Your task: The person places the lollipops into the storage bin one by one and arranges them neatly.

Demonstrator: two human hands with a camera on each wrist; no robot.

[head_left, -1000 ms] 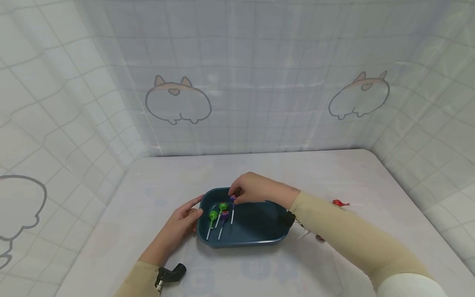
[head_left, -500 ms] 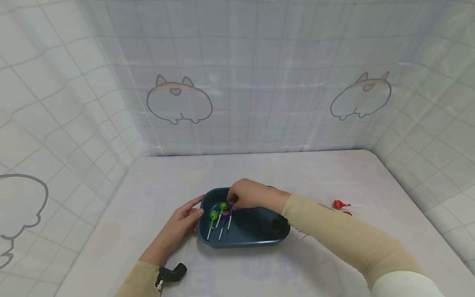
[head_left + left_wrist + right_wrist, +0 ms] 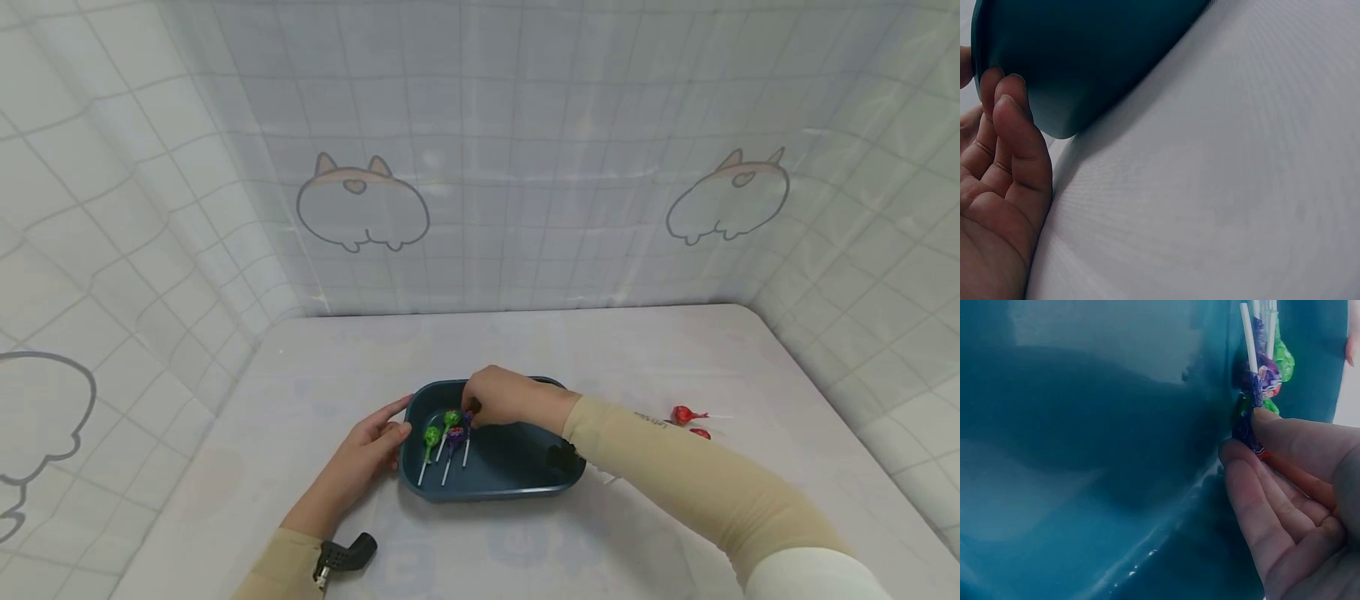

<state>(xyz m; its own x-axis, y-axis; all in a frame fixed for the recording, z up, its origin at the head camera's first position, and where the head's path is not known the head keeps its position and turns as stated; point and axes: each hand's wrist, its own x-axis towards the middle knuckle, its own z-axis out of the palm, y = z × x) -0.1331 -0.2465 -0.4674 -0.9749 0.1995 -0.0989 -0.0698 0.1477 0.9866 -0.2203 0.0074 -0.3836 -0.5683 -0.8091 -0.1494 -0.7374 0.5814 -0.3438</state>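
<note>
My right hand reaches into the dark teal tray, pinching a purple-wrapped lollipop between thumb and forefinger. Its white stick points toward the near side of the tray. Just left of it in the tray lie another purple lollipop and two green lollipops, one nearer the front and one farther back. At the tray's left end my left hand rests against the outer wall, its thumb near the rim. In the left wrist view its fingers touch the teal wall, slightly bent.
On the white table to the right, two red lollipops lie beyond my right sleeve, partly covered by it. A white stick shows beside the tray's right end. Tiled-pattern curtains surround the table.
The right hand has lowered into the tray and shifted slightly left and nearer, bringing the pinched purple lollipop beside the others. The left hand has stayed in place.
</note>
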